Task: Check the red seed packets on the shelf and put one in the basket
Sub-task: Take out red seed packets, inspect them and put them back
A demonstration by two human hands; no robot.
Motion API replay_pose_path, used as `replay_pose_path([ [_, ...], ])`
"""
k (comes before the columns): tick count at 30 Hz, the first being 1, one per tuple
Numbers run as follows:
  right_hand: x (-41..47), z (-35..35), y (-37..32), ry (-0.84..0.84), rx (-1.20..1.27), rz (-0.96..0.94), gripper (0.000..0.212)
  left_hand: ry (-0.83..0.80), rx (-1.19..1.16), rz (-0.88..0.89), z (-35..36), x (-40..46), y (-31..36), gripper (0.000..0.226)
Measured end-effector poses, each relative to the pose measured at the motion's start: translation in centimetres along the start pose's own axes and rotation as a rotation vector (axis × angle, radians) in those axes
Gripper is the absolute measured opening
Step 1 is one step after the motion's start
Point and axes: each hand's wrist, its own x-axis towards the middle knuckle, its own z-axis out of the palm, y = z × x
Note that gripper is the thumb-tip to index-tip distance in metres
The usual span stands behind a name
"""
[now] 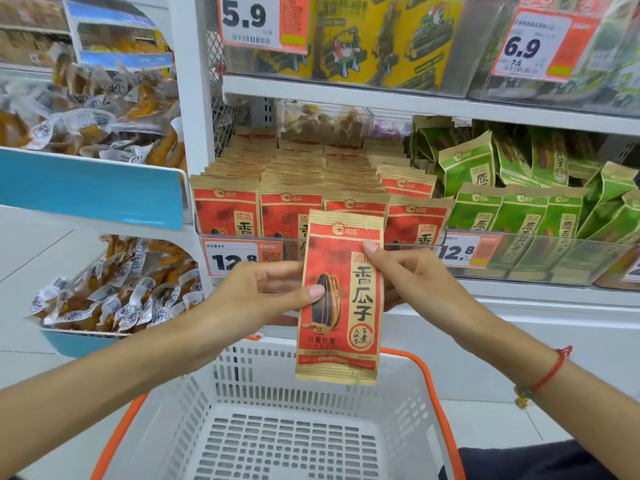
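Observation:
A red seed packet (341,299) with a sunflower seed picture is held upright in front of the shelf, above the basket. My left hand (263,294) grips its left edge, thumb on the front. My right hand (405,275) pinches its upper right edge, thumb on the front. Behind it, rows of the same red seed packets (287,209) stand on the shelf behind a clear guard with a 12.8 price tag (232,259). The white basket (412,410) with orange rim sits below and holds nothing visible.
Green seed packets (526,216) fill the shelf to the right. Yellow-green snack packs (353,39) stand on the shelf above. At left, blue-edged bins (86,192) hold several wrapped orange snacks. White floor lies beyond the basket.

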Motion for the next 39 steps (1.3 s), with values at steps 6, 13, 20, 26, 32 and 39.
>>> replay_pose_path([
  [6,0.2,-0.3,0.1,0.083,0.073,-0.103,0.019,0.0,0.065,-0.031,-0.4,0.3,-0.2,0.033],
  [13,-0.2,-0.1,-0.3,0.045,0.145,-0.191,0.007,0.054,-0.029,-0.006,0.0,0.5,0.8,0.026],
  [20,-0.3,0.9,-0.6,-0.026,0.189,-0.169,0.017,0.199,-0.116,0.036,0.7,0.0,1.3,0.022],
  [26,-0.2,0.2,-1.0,-0.043,0.269,-0.127,0.026,0.201,-0.132,0.018,0.9,0.1,1.2,0.027],
  [32,-0.1,-0.7,-1.0,-0.136,0.27,-0.101,0.012,0.189,-0.129,0.018,0.9,0.1,1.1,0.027],
  [39,-0.2,-1.2,-1.1,-0.155,0.207,-0.151,0.013,0.188,-0.106,0.039,1.0,0.0,1.1,0.027],
])
